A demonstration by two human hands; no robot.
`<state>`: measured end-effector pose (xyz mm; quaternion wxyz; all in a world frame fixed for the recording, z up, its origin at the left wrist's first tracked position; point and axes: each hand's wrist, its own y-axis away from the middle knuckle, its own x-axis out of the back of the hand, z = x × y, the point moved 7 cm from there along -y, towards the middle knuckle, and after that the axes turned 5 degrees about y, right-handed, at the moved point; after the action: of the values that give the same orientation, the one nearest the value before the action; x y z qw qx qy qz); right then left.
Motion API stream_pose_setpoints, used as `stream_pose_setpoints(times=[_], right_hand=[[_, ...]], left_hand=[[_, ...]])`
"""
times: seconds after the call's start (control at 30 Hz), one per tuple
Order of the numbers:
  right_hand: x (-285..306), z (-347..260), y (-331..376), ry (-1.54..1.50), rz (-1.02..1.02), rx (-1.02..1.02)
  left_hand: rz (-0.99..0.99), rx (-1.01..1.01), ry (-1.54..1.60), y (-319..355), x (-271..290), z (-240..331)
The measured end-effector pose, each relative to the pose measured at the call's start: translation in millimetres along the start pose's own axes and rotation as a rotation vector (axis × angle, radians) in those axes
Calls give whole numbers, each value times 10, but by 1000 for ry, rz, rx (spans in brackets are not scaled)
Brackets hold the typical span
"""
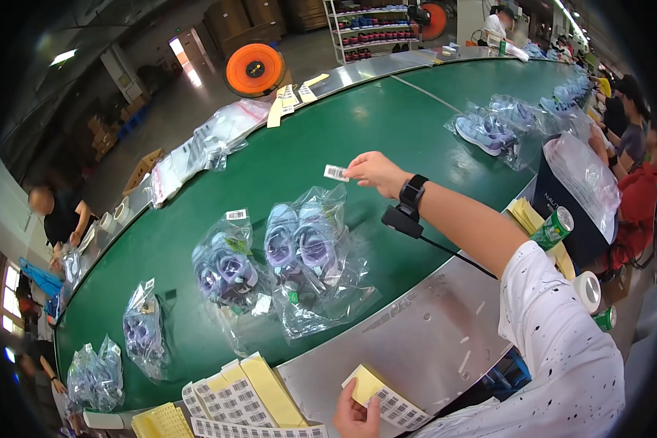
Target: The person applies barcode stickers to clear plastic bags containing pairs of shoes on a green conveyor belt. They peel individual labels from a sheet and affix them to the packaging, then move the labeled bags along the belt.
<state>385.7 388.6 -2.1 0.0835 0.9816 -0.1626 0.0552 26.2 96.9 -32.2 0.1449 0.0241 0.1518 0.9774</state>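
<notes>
Between the fingertips of my right hand (376, 172) is a small white barcode sticker (336, 173), held out over the green conveyor belt. Just below it lies a pair of light-blue and purple sneakers (299, 237) in a clear plastic bag. Left of that pair, more bagged sneakers (225, 264) carry a white barcode sticker (236, 214) on the bag's upper edge. My left hand (356, 415), low in the view, grips a yellow-backed sheet of barcode stickers (391, 400) above the metal ledge. A dark band with a small cabled box circles my right wrist.
Sticker sheets (233, 394) lie on the near metal ledge (416, 321). Bagged shoes (144, 332) sit farther left, others (485, 131) at upper right. Plastic bags (212, 139) line the far edge by an orange fan (255, 70). A green can (553, 228) stands right. Co-workers sit along both sides.
</notes>
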Motion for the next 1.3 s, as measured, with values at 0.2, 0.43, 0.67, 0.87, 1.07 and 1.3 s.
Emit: stream_pose_setpoints(times=[0.2, 0.43, 0.67, 0.87, 1.07, 1.3], right_hand=[[-104, 154, -252, -48, -174, -189], [-305, 394, 140, -99, -71, 15], [-362, 515, 477, -20, -50, 98], [-43, 295, 214, -111, 99, 98], [-198, 398, 59, -175, -86, -121], [-686, 548, 199, -237, -110, -162]], left_hand=[[-17, 14, 48, -15, -66, -71], [-21, -7, 3, -12, -79, -105], [-6, -69, -104, -34, -86, 88], [8, -76, -58, -30, -122, 28], [-18, -61, -76, -51, -129, -37], [-15, -64, -43, -69, -141, -94]])
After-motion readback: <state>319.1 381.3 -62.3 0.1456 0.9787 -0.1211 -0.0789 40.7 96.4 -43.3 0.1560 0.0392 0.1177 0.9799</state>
